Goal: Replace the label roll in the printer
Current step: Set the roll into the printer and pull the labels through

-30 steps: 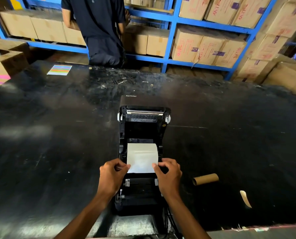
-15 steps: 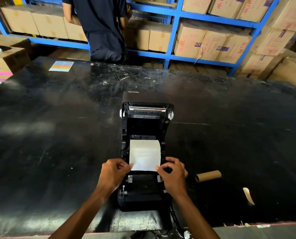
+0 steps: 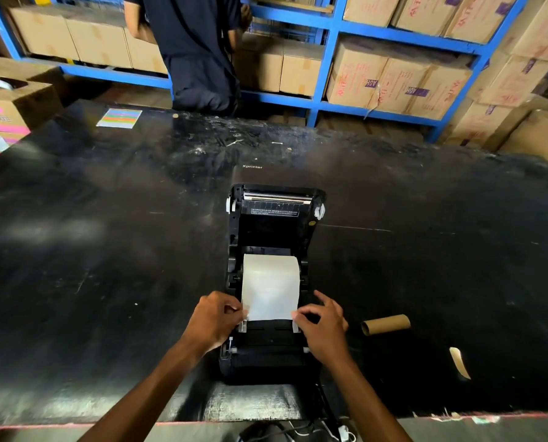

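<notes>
The black label printer [image 3: 274, 349] sits on the black table [image 3: 106, 250] in front of me with its lid [image 3: 276, 215] swung open and back. A white label roll [image 3: 270, 282] lies in its bay, its loose end drawn forward toward the front guides. My left hand [image 3: 213, 320] pinches the paper's left front corner. My right hand [image 3: 325, 327] pinches the right front corner. An empty brown cardboard core [image 3: 386, 324] lies on the table to the right of the printer.
A torn strip of backing paper [image 3: 459, 362] lies near the table's front right. A coloured label sheet [image 3: 119, 118] sits far left. A person in dark clothes [image 3: 199, 49] stands behind the table at blue shelves of cartons [image 3: 394, 81]. Cables [image 3: 298, 430] hang below the front edge.
Both hands have stayed on the paper's front corners and shifted only slightly. The camera has tilted a little, so the printer sits a touch higher in view.
</notes>
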Motion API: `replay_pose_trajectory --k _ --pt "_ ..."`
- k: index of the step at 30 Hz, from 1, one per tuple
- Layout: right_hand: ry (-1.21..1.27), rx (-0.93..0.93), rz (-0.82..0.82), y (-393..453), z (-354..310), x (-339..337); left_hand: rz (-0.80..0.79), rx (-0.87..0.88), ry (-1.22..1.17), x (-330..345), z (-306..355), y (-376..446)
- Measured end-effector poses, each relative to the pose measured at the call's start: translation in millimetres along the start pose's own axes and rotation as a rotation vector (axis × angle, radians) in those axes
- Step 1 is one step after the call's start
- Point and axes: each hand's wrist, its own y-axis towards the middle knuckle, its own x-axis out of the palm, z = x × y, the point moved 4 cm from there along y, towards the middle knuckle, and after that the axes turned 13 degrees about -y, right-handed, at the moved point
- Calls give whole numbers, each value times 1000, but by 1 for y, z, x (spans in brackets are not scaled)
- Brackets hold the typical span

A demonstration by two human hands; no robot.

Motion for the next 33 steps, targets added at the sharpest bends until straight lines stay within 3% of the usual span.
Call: replay_pose_trajectory --k 10,29,33 --pt "17 16 -172 9 6 1 -74 -46 82 1 4 0" --pt "-100 51 -118 9 2 1 -25 -111 -9 -2 -1 6" --pt "1 86 -109 10 7 9 -62 -134 24 -2 0 6"
